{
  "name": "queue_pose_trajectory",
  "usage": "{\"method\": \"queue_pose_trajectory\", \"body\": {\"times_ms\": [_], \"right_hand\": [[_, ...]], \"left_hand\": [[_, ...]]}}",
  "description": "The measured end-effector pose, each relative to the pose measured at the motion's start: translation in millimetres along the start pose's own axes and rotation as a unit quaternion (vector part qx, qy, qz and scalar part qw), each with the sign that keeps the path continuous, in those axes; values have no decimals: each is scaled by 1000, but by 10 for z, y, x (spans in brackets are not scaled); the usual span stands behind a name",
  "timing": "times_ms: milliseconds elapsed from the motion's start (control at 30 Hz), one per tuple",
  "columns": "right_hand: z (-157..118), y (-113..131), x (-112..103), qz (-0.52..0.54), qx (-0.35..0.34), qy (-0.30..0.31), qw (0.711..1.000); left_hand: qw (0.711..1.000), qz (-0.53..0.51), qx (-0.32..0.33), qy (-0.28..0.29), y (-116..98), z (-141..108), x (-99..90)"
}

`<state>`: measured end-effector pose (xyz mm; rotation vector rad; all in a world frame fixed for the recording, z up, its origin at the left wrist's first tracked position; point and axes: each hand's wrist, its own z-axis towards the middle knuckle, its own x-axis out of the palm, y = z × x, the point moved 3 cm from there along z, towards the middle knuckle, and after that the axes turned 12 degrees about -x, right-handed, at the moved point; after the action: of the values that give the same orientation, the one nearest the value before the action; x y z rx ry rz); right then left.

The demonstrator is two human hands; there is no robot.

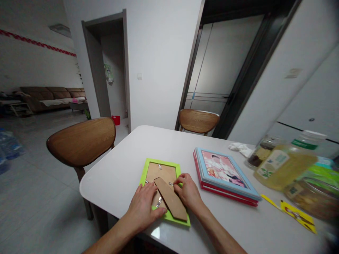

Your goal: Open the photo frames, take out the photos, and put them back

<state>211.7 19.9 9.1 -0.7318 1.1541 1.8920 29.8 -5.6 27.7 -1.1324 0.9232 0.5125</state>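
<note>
Lying face-down at lower ctr of frame, on glossy white rounded-corner table (119,158): lime-green rectangular picture frame (144,172), w/ tan fibreboard backing (164,172) showing. Slanting across it, upper L to lower R: brown flat wedge-shaped board stand (171,199). Dotted round the inner edge: small silver metal clips (159,166).

L hand (143,203): spread over frame's L side, fingers on the backing, thumb out along the bottom edge, gripping nothing as far as visible. R hand (188,190): fingers drawn in narrow at the R-edge clip; can't tell if pinching it or just touching.

Just R of R hand, in right half of pic: pale-blue picture frame w/ pink print (225,169), stacked atop red-edged frames (228,194). Farther R, nr pic edge: glass jar w/ dark contents (265,151), big clear bottle of pale-yellow liquid (291,162) and, below, flat yellow packet (298,213). Behind the stack, crumpled white tissue (241,149).

Beyond the table: curved brown wooden chair (84,141) at mid-L, 2nd wooden chair (199,121) nr ctr. Far L: brown sofa (50,97).
</note>
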Motion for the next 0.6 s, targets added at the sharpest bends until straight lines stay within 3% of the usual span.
{"method": "queue_pose_trajectory", "body": {"times_ms": [167, 333, 600], "right_hand": [[-8, -4, -3, -9, 6, -19, 1000], [-42, 8, -14, -7, 21, -50, 999], [-61, -33, -19, 17, 46, -59, 997]], "left_hand": [[999, 14, -2, 34, -153, 192, 99], [994, 25, 76, 68, -365, 302, 208], [989, 52, 125, 64, -417, 347, 183]]}}
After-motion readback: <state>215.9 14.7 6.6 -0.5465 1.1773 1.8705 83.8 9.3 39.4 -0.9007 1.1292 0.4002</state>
